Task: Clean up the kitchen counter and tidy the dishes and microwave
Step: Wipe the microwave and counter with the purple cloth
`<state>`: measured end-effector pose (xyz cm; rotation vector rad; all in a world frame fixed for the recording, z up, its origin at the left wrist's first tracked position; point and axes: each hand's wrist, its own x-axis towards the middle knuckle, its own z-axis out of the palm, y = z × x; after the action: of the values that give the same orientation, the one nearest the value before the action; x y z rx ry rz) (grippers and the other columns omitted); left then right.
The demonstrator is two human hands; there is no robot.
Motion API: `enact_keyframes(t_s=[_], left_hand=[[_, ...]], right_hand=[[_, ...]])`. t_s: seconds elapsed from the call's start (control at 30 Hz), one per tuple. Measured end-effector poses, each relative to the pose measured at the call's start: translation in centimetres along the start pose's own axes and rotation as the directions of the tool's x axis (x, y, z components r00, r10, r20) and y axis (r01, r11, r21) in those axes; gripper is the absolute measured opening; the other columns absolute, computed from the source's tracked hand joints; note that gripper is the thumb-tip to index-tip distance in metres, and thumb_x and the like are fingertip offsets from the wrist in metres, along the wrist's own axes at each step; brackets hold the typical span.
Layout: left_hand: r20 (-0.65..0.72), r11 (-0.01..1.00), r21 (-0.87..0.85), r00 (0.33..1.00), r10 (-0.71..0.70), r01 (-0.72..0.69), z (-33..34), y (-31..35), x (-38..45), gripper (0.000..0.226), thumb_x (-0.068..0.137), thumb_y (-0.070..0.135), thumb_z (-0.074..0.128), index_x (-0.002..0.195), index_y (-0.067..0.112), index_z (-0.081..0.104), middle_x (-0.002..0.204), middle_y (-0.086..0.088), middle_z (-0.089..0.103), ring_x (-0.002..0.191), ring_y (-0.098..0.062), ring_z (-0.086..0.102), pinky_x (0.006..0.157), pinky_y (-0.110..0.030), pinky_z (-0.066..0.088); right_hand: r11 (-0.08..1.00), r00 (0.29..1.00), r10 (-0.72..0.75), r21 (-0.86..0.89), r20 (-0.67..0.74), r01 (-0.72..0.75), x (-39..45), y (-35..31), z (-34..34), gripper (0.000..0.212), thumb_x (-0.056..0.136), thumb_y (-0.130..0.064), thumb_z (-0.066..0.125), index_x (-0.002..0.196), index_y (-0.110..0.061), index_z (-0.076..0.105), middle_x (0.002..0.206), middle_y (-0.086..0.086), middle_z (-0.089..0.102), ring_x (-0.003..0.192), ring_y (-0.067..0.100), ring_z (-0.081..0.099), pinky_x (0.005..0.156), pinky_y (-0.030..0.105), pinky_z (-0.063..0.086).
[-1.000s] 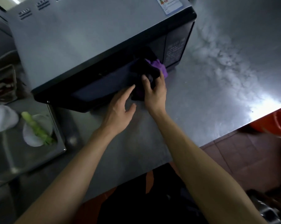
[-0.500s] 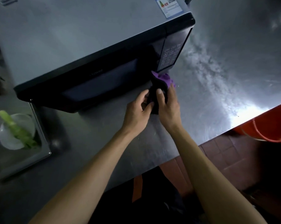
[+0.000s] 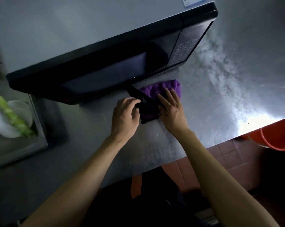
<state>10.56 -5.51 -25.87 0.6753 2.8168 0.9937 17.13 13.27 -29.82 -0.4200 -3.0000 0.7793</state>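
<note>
cloth (image 3: 161,90) now down off the microwave (image 3: 105,63) onto the counter (image 3: 212,112). my right hand (image 3: 172,108) lies flat on it, fingers straight; my left hand (image 3: 125,115) pinches its near-left edge. long axis runs away to the right.

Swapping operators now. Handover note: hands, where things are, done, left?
Left hand: fingers curled, pinching the near edge of the purple cloth.
Right hand: flat on the cloth, fingers straight.
Cloth lies on the steel counter in front of the microwave, whose door is closed.
Left side: white bowl with a green vegetable.
Done: cannot tell.
Left: wipe the counter, clear the bowl.
</note>
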Motion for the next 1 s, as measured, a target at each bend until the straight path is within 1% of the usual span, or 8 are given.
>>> enact_keyframes(t_s=[0.07,0.1,0.2,0.37,0.43,0.53,0.7,1.0], left_hand=[[0.14,0.981,0.139,0.984,0.114,-0.134,1.0,0.6,0.9,0.038,0.093,0.02,0.059,0.131,0.015,0.061,0.138,-0.004,0.054,0.127,-0.024,0.048,0.101,-0.041,0.043],[0.226,0.964,0.201,0.966,0.127,-0.174,1.6,0.9,1.3,0.043,0.094,0.025,0.058,0.136,0.016,0.058,0.145,-0.006,0.048,0.133,-0.026,0.044,0.104,-0.044,0.042],[0.4,0.923,0.324,0.914,0.064,-0.207,3.5,1.5,2.1,0.054,0.096,0.036,0.055,0.145,0.017,0.048,0.156,-0.012,0.034,0.144,-0.032,0.031,0.111,-0.052,0.036],[0.526,0.9,0.374,0.851,-0.006,-0.225,5.3,3.1,4.5,0.062,0.102,0.043,0.042,0.157,0.021,0.023,0.166,-0.011,0.01,0.151,-0.036,0.013,0.122,-0.05,0.017],[0.542,0.896,0.385,0.84,-0.026,-0.221,6.0,3.9,6.1,0.063,0.103,0.045,0.038,0.158,0.023,0.017,0.167,-0.01,0.004,0.151,-0.036,0.01,0.123,-0.049,0.014],[0.54,0.893,0.405,0.839,-0.061,-0.195,7.1,5.1,8.3,0.065,0.102,0.047,0.037,0.158,0.024,0.015,0.167,-0.009,0.002,0.149,-0.036,0.017,0.122,-0.05,0.018],[0.493,0.89,0.429,0.865,-0.088,-0.155,8.0,5.8,8.5,0.07,0.1,0.05,0.041,0.159,0.023,0.012,0.167,-0.007,-0.002,0.149,-0.035,0.017,0.121,-0.05,0.019],[0.427,0.895,0.429,0.9,-0.081,-0.123,6.6,4.4,6.7,0.074,0.096,0.05,0.049,0.157,0.02,0.019,0.166,-0.011,0.008,0.147,-0.036,0.021,0.119,-0.053,0.023]], right_hand=[[0.998,0.999,-0.037,-0.058,0.029,0.039,0.1,0.7,0.3,0.052,0.102,-0.035,0.036,0.148,-0.014,0.046,0.159,0.017,0.033,0.15,0.036,0.021,0.121,0.043,0.021],[0.996,0.998,-0.045,-0.079,0.041,0.048,0.2,1.0,0.4,0.053,0.102,-0.036,0.035,0.15,-0.013,0.043,0.16,0.017,0.03,0.151,0.036,0.018,0.122,0.041,0.016],[0.994,0.997,-0.052,-0.091,0.052,0.057,0.6,2.1,0.4,0.054,0.105,-0.033,0.034,0.154,-0.011,0.032,0.162,0.018,0.022,0.152,0.036,0.012,0.124,0.041,0.011],[0.998,1.0,-0.01,-0.068,0.028,0.012,2.1,4.7,-0.7,0.054,0.106,-0.032,0.033,0.156,-0.011,0.028,0.163,0.018,0.019,0.153,0.035,0.011,0.124,0.045,0.014],[0.998,0.999,0.007,-0.067,0.034,-0.004,3.4,5.6,-1.4,0.054,0.106,-0.033,0.032,0.156,-0.012,0.027,0.163,0.019,0.018,0.153,0.035,0.01,0.124,0.047,0.015],[0.997,0.999,0.016,-0.074,0.036,-0.013,5.5,7.0,-2.4,0.055,0.106,-0.034,0.031,0.156,-0.011,0.027,0.163,0.018,0.018,0.152,0.035,0.011,0.124,0.048,0.015],[0.987,0.993,0.016,-0.161,0.113,0.002,8.0,7.4,-2.9,0.056,0.106,-0.031,0.037,0.158,-0.017,0.022,0.166,0.012,0.011,0.154,0.032,0.004,0.125,0.044,0.009],[0.981,0.986,0.012,-0.191,0.167,0.021,7.3,4.6,-2.4,0.056,0.106,-0.029,0.037,0.158,-0.022,0.02,0.167,0.01,0.009,0.154,0.031,0.001,0.125,0.046,0.006]])
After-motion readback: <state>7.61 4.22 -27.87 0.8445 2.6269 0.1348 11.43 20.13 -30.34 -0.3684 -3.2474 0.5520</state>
